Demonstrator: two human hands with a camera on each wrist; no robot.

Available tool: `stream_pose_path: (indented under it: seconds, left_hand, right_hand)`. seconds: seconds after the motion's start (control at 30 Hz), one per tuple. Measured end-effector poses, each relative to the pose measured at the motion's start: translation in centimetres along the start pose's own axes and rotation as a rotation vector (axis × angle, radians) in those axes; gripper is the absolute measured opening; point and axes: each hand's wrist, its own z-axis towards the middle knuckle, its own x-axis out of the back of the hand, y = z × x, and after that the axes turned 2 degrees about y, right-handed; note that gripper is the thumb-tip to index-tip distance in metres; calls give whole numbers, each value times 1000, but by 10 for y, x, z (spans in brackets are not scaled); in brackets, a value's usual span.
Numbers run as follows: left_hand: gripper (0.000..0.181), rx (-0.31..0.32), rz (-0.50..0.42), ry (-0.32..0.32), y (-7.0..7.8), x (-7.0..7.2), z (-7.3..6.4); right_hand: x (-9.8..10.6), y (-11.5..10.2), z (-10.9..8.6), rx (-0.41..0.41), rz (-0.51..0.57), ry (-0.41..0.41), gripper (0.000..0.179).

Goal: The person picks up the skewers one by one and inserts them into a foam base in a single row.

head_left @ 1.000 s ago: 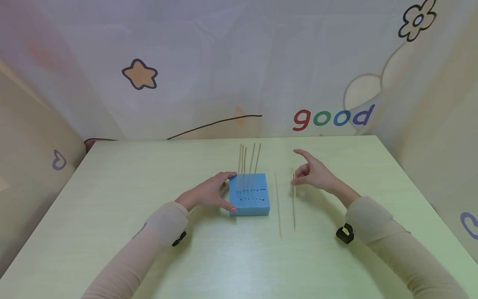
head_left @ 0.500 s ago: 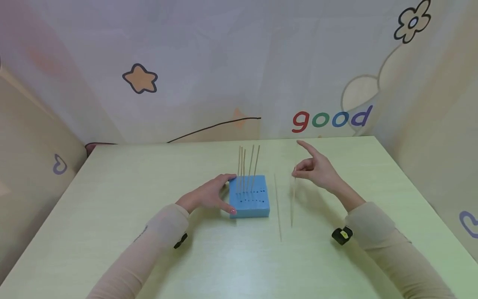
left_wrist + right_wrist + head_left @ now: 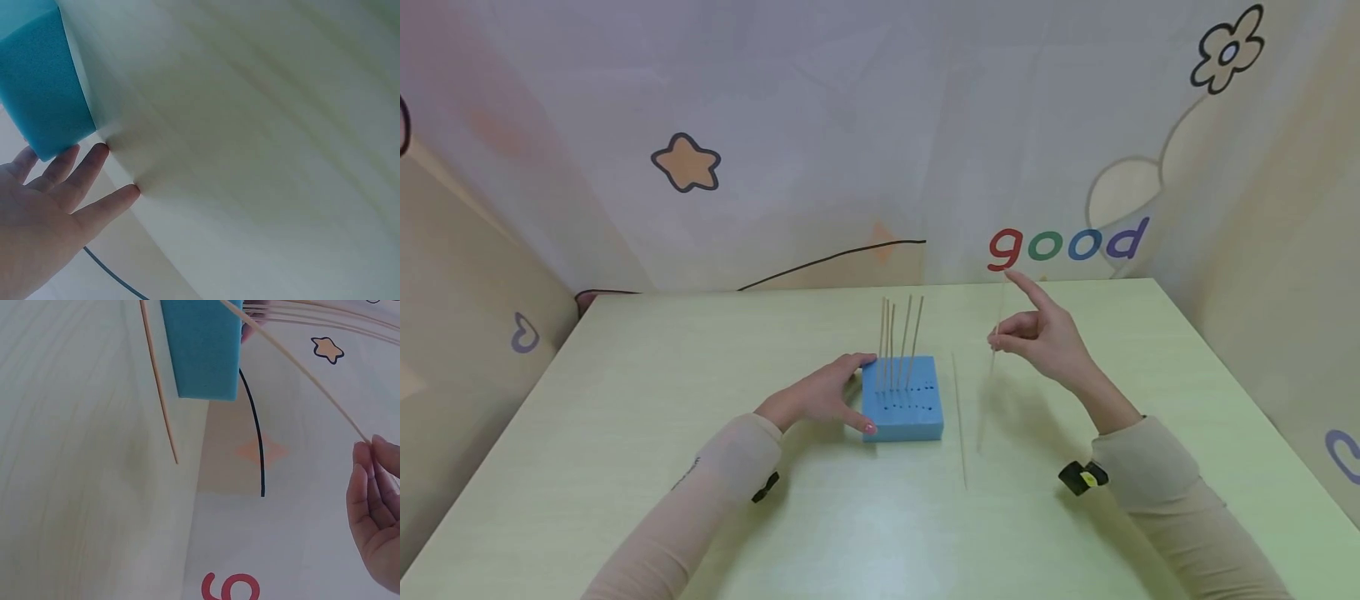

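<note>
A blue foam block (image 3: 921, 372) with rows of small holes lies on the table. Several thin wooden sticks (image 3: 915, 337) stand upright in its back row. My left hand (image 3: 816, 393) holds the block's left side, thumb at the front corner and index finger at the back one; in the left wrist view other fingers (image 3: 84, 175) spread beside the block. To the right, my right hand (image 3: 1051, 342) pinches a thin wooden stick (image 3: 306, 376) between thumb and fingertips, index finger extended. That stick hangs steeply above the table. Another stick (image 3: 959, 421) lies between the block and my right hand.
The pale table (image 3: 625, 417) ends at a printed curtain (image 3: 820, 150) behind, with curtain sides left and right. A black wrist device (image 3: 1082, 477) is worn beneath the right forearm, and a similar one (image 3: 765, 487) under the left.
My right hand has lifted its stick from near the tabletop and moved slightly farther back, the stick tilting more. The left hand has stayed on the block.
</note>
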Motion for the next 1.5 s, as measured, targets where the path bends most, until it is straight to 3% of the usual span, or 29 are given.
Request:
stream_pose_path:
  seconds: [0.77, 1.2, 1.5]
  left_hand:
    - [107, 5, 2, -2, -2, 0, 1]
    - [107, 2, -6, -9, 1, 2, 0]
    - [106, 2, -5, -11, 1, 2, 0]
  right_hand:
    - [-23, -35, -1, 360, 9, 179, 72]
    - [-44, -43, 2, 478, 33, 220, 65]
    - [-60, -38, 7, 618, 25, 224, 67]
